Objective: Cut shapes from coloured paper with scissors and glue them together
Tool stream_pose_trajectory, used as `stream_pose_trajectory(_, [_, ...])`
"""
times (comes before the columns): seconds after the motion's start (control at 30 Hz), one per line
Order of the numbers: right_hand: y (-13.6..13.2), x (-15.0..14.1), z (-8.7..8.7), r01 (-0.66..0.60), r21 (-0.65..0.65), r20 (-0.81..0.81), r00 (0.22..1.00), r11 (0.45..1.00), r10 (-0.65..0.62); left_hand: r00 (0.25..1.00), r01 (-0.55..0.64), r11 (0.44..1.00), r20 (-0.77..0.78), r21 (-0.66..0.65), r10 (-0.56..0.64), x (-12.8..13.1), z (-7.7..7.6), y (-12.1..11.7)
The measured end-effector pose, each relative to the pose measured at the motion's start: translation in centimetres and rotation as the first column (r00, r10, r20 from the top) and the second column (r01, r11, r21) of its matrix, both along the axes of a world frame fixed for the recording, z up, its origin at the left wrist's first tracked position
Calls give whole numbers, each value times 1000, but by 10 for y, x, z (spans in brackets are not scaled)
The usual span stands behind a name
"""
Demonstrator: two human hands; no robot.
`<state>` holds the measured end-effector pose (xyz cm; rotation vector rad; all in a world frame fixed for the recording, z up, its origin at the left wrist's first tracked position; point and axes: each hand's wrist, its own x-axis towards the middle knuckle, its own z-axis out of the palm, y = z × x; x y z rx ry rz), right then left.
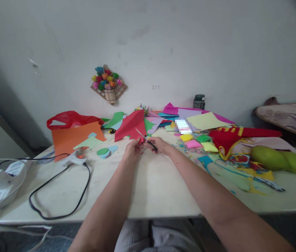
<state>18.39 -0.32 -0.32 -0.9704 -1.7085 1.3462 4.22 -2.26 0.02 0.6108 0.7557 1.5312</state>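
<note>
Over the middle of the table, my right hand [158,144] is closed around the black handles of a pair of scissors [152,146]. Their thin metal blades point away and to the left. Close beside it, my left hand [135,146] pinches a small piece of red paper [142,140] near the blades. Just behind both hands a larger red sheet [131,125] stands out, with green paper [149,125] partly behind it. Whether the small red piece joins the large sheet cannot be made out. Small paper circles [103,152] in green and blue lie left of my left hand.
At left are an orange sheet [77,138], a red plastic bag [71,119], a glue gun [73,159] with a black cord, and a power strip [3,185]. Right are coloured packets [193,144], paper scraps, a red pennant [223,138] and green fruit [269,157]. A dark bottle [199,102] stands behind.
</note>
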Motion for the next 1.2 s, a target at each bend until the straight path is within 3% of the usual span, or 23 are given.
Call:
stream_pose_trajectory(0.47, [-10, 6, 9, -10, 36, 97, 995, 999, 6, 1000, 21, 999, 13, 27, -21, -2, -4, 3])
stream_pose_trajectory(0.97, [-14, 18, 21, -107, -74, 137, 984, 992, 116, 984, 40, 997, -178, 73, -27, -8, -4, 1])
stream_pose_trajectory(1.2, [-13, 25, 21, -140, -44, 137, 980, 989, 144, 979, 75, 990, -199, 123, -50, -9, -2, -2])
